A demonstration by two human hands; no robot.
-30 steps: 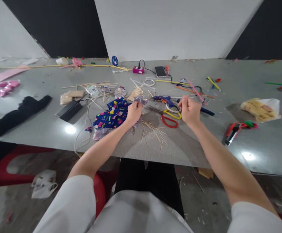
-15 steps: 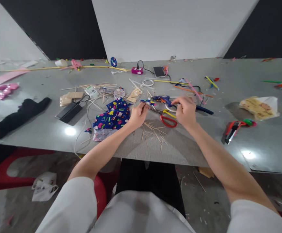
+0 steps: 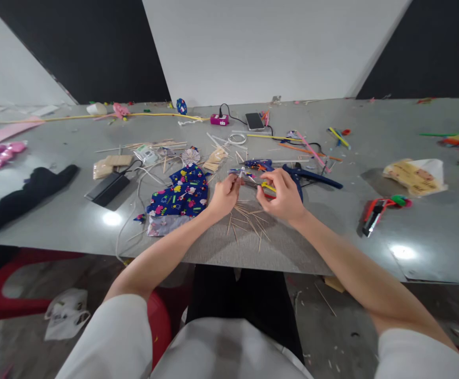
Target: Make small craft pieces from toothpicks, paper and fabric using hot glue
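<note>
My left hand (image 3: 225,196) is closed in a pinch on a small scrap of blue patterned fabric (image 3: 242,171). Facing it, my right hand (image 3: 282,196) has its thumb and forefinger curled toward each other; whatever lies between their tips is too small to make out. Under that hand are scissors with red handles (image 3: 269,196), partly covered, and a yellow strip (image 3: 268,187). Behind the hands lies a blue glue gun (image 3: 259,164). Several thin wooden sticks (image 3: 249,221) are spread out in front of them.
Blue patterned cloth (image 3: 180,192) lies left of my hands, with a black adapter (image 3: 109,187) beyond it. A phone (image 3: 255,121) and a pink power block (image 3: 219,120) sit near the wall. A red-and-black tool (image 3: 375,217) and a yellow-and-white packet (image 3: 415,176) are rightward.
My right hand has come away from the blue tool handle and moved left and nearer, toward my left hand. My left hand has come slightly nearer, still pinching the fabric.
</note>
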